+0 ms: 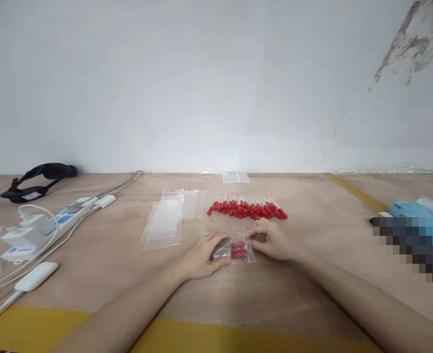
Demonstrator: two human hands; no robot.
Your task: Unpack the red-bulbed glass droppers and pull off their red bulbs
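Black plastic and strap at the far left is where we start: a headset-like band lies against the wall, out of the working area. Next to it a white power strip runs diagonally across the desk, with chargers plugged in and cables trailing off the left edge; it carries blue patches that may be labels, but we can read no writing on them. A small white oblong device rests at the near end of one cable.

Further right, a loose stack of empty clear zip bags is fanned out just beyond our left hand, near enough to draw from. That hand lies flat, fingers pressing down on the left part of a small clear bag that holds several red-tipped pieces. The bag lies on the desk between both hands. Our right hand pinches the bag's right edge with curled fingers, so the two hands hold it steady from either side.

Just behind the bag, a row of red-tipped sticks is laid side by side, red ends toward us. Another clear bag lies by the wall. At the far right a blue object is partly blurred out; nothing on it is legible.
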